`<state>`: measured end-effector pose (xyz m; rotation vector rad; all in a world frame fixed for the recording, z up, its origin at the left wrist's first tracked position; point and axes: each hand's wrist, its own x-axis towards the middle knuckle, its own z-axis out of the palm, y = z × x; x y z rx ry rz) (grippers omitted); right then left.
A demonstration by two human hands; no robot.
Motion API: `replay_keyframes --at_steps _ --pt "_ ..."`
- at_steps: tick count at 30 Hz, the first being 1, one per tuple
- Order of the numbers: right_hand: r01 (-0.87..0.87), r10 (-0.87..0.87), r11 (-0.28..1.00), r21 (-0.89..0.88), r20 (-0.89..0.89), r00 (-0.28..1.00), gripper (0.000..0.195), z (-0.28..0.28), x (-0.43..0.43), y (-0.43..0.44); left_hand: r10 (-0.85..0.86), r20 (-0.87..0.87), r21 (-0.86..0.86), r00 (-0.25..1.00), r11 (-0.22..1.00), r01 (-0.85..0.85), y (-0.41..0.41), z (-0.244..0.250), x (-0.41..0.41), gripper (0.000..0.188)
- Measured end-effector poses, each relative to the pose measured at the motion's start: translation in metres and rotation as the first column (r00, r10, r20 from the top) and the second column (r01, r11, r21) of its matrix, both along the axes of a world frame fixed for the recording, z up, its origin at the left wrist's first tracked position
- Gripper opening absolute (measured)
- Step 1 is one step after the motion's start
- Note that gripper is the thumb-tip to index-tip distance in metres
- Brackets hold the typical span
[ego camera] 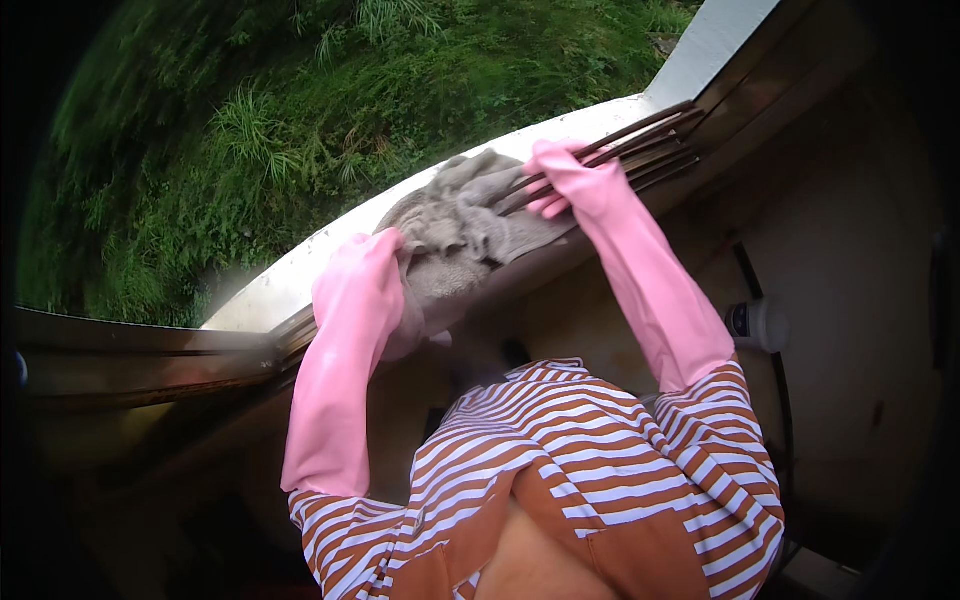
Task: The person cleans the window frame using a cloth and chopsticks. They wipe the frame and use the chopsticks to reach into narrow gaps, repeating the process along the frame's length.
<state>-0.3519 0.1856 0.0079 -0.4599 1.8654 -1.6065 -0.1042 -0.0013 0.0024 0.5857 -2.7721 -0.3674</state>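
Note:
A crumpled grey terry cloth [450, 232] lies bunched over the inner edge of a white window sill [600, 118]. My left hand [360, 274], in a long pink rubber glove, grips the cloth's left end, and part of it hangs below the fist. At the cloth's upper right is my right hand [566, 180], gloved the same way, with its fingers bent. Dark narrow bars [645, 135], which look like window track rails, cross this hand and reach over the cloth. Whether the right fingers hold the bars, the cloth or neither cannot be told.
Window frame parts [247, 349] border the opening at left, with more track at right. Outside rises a slope of green plants [300, 135]. A white plastic container [765, 326] with a dark label stands low at right. The room below is dim.

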Motion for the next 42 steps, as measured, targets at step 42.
replay_keyframes --at_steps 42 --pt "-0.576 0.572 0.816 -0.044 -0.073 0.817 0.031 0.032 0.189 -0.143 0.831 0.17 -0.117 0.529 0.55 -0.827 0.044 0.05 0.112 0.044"
